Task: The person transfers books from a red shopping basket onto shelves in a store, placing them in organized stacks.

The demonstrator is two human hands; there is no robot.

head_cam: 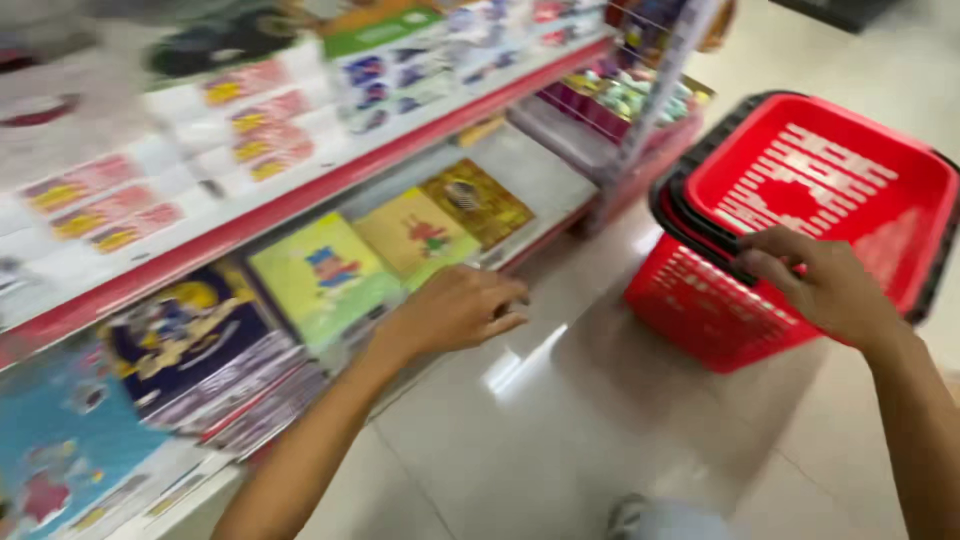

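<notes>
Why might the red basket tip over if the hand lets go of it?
The red basket probably tips easily: it stands tilted on the floor, steadied only by the right hand on its black handles. It looks empty and its walls are open plastic mesh, so it is likely light for its size. The glossy floor might also let it slide.

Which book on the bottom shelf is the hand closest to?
The left hand is closest to the yellow book, which lies between the lime-green book and the brown one.
</notes>
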